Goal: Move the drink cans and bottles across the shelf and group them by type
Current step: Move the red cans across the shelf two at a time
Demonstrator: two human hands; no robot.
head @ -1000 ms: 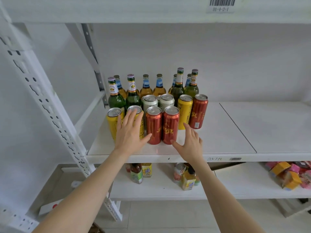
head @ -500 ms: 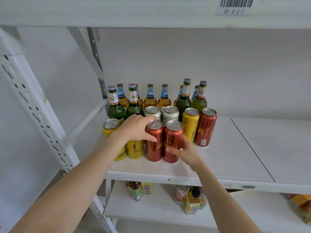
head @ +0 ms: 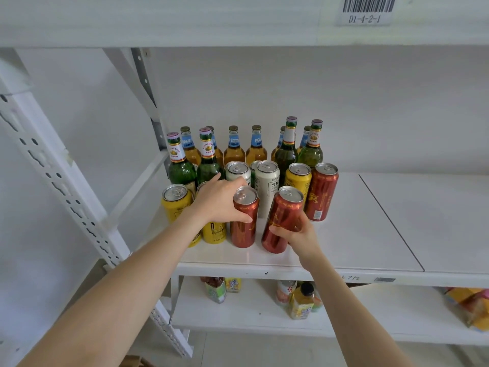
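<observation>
Cans and bottles crowd the left end of the white shelf (head: 357,234). My left hand (head: 221,201) wraps over the top of a yellow can (head: 214,233), thumb against the neighbouring upright red can (head: 244,221). My right hand (head: 297,233) grips a second red can (head: 281,218), which tilts to the right. Behind stand two white cans (head: 268,181), a yellow can (head: 299,178) and a third red can (head: 321,192). Another yellow can (head: 176,202) is at the far left. Green bottles (head: 181,165) and amber bottles (head: 234,152) fill the back rows.
The right half of the shelf is bare, with a seam (head: 391,221) between panels. A perforated white upright (head: 66,186) and a diagonal brace stand to the left. The lower shelf (head: 251,311) holds small drinks and, far right, orange packets (head: 471,305). A barcode label (head: 367,9) is overhead.
Both hands went from hovering open in front of the cans to holding them. The right hand's red can now leans away from the other red can. The view moved closer.
</observation>
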